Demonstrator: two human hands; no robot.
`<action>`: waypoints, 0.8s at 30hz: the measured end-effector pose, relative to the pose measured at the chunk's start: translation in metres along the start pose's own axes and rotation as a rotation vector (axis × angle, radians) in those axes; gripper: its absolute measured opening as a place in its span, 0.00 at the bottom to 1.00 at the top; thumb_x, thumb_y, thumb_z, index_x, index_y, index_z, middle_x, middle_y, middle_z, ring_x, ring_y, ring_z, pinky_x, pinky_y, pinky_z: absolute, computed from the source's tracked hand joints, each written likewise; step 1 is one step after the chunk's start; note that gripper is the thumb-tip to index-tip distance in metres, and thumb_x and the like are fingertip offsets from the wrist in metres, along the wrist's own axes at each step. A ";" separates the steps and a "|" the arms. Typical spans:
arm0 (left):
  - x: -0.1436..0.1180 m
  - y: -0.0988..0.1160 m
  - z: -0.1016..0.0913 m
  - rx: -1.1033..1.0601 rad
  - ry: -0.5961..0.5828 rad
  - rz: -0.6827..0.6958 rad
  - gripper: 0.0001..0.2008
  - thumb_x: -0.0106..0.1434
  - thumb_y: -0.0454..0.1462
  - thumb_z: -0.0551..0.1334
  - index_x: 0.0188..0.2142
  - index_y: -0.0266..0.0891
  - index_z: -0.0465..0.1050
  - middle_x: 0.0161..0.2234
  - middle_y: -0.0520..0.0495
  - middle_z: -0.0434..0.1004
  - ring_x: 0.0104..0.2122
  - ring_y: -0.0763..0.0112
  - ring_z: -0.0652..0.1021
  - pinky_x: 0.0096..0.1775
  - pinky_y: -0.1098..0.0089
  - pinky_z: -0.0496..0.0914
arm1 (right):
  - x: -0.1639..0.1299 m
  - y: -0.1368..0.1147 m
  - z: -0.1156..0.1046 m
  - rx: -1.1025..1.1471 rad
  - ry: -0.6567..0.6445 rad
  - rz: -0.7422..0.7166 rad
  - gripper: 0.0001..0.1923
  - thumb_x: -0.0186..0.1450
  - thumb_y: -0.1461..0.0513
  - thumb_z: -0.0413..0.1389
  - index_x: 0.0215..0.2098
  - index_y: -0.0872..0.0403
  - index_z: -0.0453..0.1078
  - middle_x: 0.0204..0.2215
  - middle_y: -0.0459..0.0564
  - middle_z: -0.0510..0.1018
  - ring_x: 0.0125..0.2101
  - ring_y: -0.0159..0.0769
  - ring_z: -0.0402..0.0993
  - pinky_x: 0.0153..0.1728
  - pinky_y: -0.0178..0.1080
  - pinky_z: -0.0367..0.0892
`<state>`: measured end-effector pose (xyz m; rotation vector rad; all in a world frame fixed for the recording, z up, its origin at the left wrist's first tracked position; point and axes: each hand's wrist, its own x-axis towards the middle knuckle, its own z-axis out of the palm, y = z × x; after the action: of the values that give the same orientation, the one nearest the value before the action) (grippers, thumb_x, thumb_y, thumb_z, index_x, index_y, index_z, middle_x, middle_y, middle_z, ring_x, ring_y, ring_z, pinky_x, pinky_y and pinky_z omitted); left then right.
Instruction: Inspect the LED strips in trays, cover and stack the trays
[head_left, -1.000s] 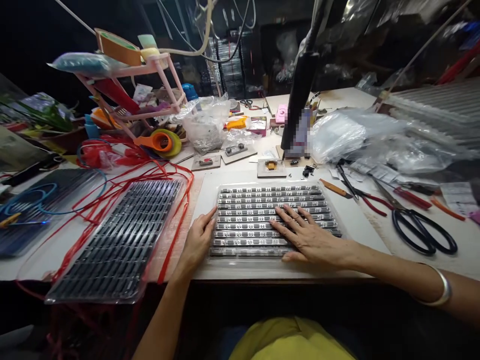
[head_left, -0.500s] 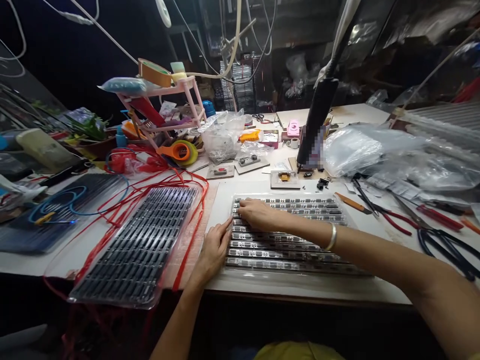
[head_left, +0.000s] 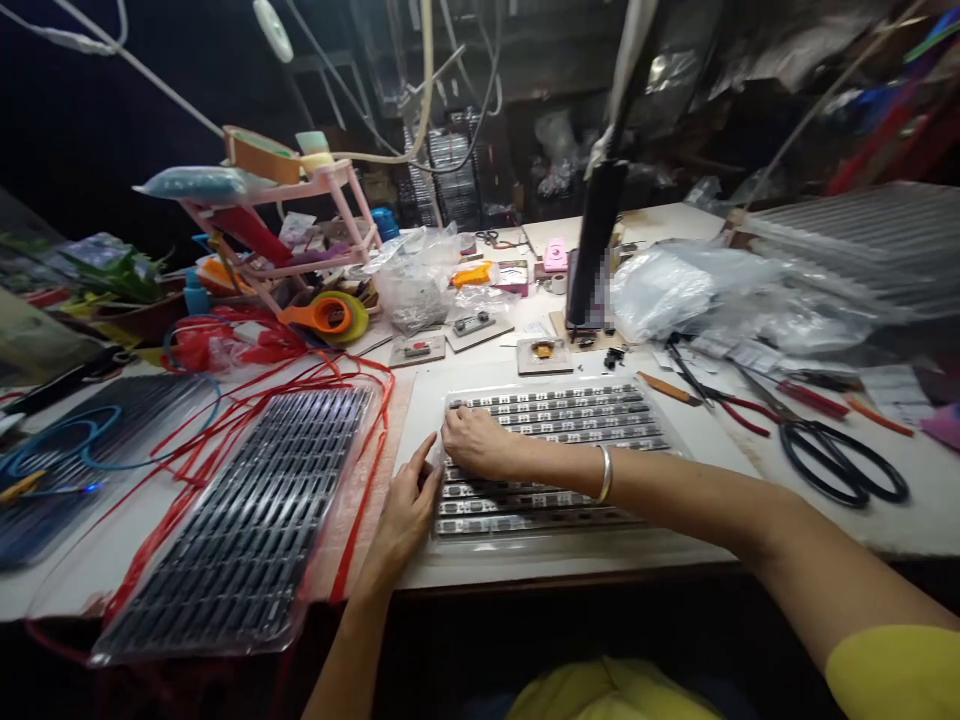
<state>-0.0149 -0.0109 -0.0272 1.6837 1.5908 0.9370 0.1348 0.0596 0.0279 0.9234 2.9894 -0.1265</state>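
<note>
The right hand curls over the strip tray, grip hidden from me, the left hand loosely wide alongside.

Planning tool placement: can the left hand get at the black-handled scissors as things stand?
Probably not: the right arm lies between the left hand and the scissors, so it might need to move.

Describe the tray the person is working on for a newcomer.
Start at the pale table and find the right hand near its front. Beneath it lies a clear tray. Unlike the darker tray to its left, its rows run side to side and show pale markings.
</note>
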 end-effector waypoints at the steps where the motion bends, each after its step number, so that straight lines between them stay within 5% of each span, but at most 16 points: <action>1: 0.000 -0.001 -0.001 -0.002 -0.006 -0.002 0.28 0.63 0.45 0.54 0.60 0.34 0.60 0.26 0.54 0.63 0.27 0.71 0.66 0.33 0.68 0.63 | -0.016 0.006 -0.002 0.014 0.026 0.032 0.13 0.66 0.67 0.47 0.42 0.60 0.72 0.43 0.60 0.75 0.40 0.41 0.71 0.39 0.42 0.67; 4: 0.002 -0.001 -0.004 -0.049 -0.017 -0.022 0.31 0.61 0.47 0.56 0.59 0.33 0.61 0.24 0.56 0.60 0.25 0.73 0.65 0.30 0.70 0.62 | -0.085 0.033 -0.005 0.061 0.122 0.167 0.14 0.69 0.61 0.47 0.49 0.51 0.70 0.46 0.48 0.74 0.40 0.32 0.69 0.41 0.36 0.67; 6: 0.004 -0.001 -0.004 -0.094 -0.014 -0.048 0.33 0.58 0.48 0.58 0.58 0.32 0.62 0.23 0.56 0.60 0.25 0.73 0.65 0.30 0.71 0.62 | -0.140 0.057 -0.001 0.051 0.243 0.373 0.19 0.71 0.62 0.40 0.55 0.53 0.65 0.50 0.51 0.71 0.45 0.34 0.67 0.45 0.39 0.66; 11: 0.005 0.000 -0.001 -0.112 0.024 -0.113 0.34 0.57 0.53 0.59 0.57 0.33 0.65 0.25 0.54 0.64 0.27 0.71 0.68 0.31 0.70 0.64 | -0.238 0.106 0.042 -0.001 0.438 0.827 0.22 0.69 0.58 0.40 0.49 0.60 0.69 0.39 0.60 0.73 0.38 0.45 0.70 0.36 0.47 0.67; 16: 0.003 0.007 -0.005 -0.168 -0.032 -0.212 0.35 0.55 0.53 0.61 0.57 0.36 0.65 0.30 0.50 0.72 0.33 0.68 0.73 0.37 0.67 0.70 | -0.246 0.096 0.082 0.021 0.504 0.905 0.21 0.70 0.58 0.38 0.47 0.56 0.70 0.43 0.59 0.73 0.41 0.46 0.69 0.36 0.46 0.66; 24: -0.004 0.011 -0.013 -0.121 0.027 -0.286 0.36 0.51 0.54 0.64 0.55 0.36 0.68 0.29 0.51 0.72 0.31 0.69 0.73 0.36 0.69 0.71 | -0.237 0.078 0.069 -0.041 0.377 0.861 0.20 0.70 0.62 0.38 0.50 0.59 0.68 0.47 0.61 0.72 0.42 0.46 0.68 0.39 0.48 0.65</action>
<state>-0.0198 -0.0161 -0.0111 1.3247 1.7019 0.8919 0.3731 -0.0150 -0.0391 2.3128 2.5357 0.1344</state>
